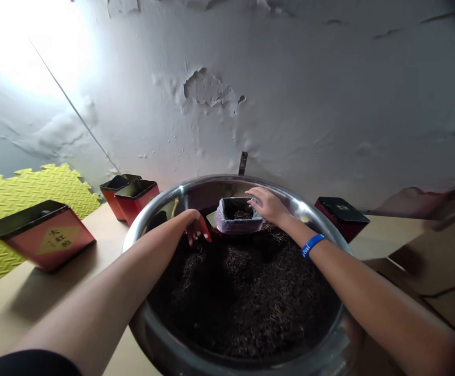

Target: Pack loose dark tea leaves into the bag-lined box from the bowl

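A large steel basin point(149, 308) holds dark loose tea leaves point(266, 297). Toward its far side sits a small rectangular tin point(238, 225), wrapped or lined with clear plastic, with some leaves inside. My right hand point(267, 206) grips the tin's right rim, thumb side over the edge and fingers at the back. Just left of the tin, my left hand point(196, 230) hangs over the leaves, bent at the wrist, fingers pointing down and apart. A red patch shows along one finger of it. I see nothing held there, though its palm is hidden.
Left of the basin stand a red tin point(51, 243) with a yellow label and two more red tins point(137, 196) point(118, 188). A dark lidded tin point(340, 215) is at right, near a cardboard box point(434, 266). Behind rises a peeling wall point(290, 104); yellow foam mats point(35, 193) lie left.
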A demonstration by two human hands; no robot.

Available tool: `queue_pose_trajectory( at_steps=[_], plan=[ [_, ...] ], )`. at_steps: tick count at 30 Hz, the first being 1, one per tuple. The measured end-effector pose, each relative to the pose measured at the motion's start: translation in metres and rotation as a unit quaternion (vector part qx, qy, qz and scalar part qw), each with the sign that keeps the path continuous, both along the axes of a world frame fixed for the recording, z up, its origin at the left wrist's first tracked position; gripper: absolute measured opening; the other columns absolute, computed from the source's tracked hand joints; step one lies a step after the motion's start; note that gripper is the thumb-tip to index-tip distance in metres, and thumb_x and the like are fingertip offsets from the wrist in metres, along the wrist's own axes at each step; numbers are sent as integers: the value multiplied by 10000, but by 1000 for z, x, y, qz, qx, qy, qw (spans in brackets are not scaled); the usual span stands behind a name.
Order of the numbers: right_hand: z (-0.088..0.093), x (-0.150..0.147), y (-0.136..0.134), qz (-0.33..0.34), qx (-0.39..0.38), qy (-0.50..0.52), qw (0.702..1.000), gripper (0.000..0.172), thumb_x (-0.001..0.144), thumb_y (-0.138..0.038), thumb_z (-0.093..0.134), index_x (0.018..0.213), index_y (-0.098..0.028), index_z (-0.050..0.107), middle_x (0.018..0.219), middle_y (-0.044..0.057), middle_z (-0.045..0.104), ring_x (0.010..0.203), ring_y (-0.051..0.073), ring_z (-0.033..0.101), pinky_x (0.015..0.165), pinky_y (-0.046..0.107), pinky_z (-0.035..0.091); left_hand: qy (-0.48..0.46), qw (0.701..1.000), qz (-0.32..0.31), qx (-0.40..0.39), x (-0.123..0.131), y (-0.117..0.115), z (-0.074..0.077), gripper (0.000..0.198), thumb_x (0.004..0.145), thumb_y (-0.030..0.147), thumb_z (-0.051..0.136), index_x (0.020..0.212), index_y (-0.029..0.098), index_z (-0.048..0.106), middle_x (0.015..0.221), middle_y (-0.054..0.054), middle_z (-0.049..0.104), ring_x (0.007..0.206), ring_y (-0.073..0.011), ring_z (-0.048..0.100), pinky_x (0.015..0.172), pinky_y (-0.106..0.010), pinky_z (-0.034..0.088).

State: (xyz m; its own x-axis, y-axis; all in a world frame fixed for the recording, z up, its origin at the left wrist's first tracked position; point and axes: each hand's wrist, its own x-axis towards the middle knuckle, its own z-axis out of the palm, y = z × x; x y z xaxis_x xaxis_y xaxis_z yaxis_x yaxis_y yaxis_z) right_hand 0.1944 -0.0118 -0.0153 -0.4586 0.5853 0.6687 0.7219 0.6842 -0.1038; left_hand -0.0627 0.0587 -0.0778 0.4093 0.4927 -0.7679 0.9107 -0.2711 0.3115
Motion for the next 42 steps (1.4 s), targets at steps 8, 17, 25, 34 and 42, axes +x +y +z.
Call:
queue_pose_trajectory(
  at_steps=[8, 17, 25, 34, 42],
  plan=[
    [-3, -3, 0, -12, -39, -14, 999, 232, 805, -257, 479, 1000, -184, 581, 1004, 45, 585, 949, 175, 512, 873, 332, 400, -8, 953, -42, -300, 18, -3, -3, 304, 702, 407, 559, 923, 202, 597, 973, -72, 614, 931, -243, 563, 750, -399, 503],
    [-9, 1, 3, -38, -62, 1, 997, 270, 814, -262, 453, 1043, -179, 570, 1043, 53, 577, 973, 174, 507, 888, 313, 386, -12, 932, -134, -338, 63, -34, -7, 293, 671, 406, 595, 877, 204, 642, 906, -45, 657, 953, -265, 564, 713, -400, 527],
    [-13, 3, 7, -45, -90, 19, 995, 303, 801, -265, 464, 1080, -182, 547, 1062, 64, 557, 982, 174, 508, 884, 311, 391, -61, 943, -162, -286, 103, -78, 12, 410, 595, 407, 667, 955, 217, 614, 1076, -27, 587, 1073, -278, 478, 617, -311, 547],
    [-15, 5, 10, -31, -91, 21, 995, 296, 804, -244, 455, 1077, -181, 547, 1053, 64, 557, 973, 170, 508, 884, 305, 387, -43, 970, -166, -174, 123, -91, 24, 440, 647, 393, 595, 1033, 183, 569, 1139, -72, 524, 928, -276, 553, 603, -353, 551],
    [-15, 5, 11, -58, -99, 9, 993, 352, 773, -169, 447, 1115, -158, 529, 1073, 76, 553, 995, 167, 497, 899, 287, 372, 128, 972, -195, -4, 127, -87, 15, 271, 668, 282, 535, 920, 213, 609, 800, -76, 645, 632, -255, 611, 597, -461, 500]
  ],
)
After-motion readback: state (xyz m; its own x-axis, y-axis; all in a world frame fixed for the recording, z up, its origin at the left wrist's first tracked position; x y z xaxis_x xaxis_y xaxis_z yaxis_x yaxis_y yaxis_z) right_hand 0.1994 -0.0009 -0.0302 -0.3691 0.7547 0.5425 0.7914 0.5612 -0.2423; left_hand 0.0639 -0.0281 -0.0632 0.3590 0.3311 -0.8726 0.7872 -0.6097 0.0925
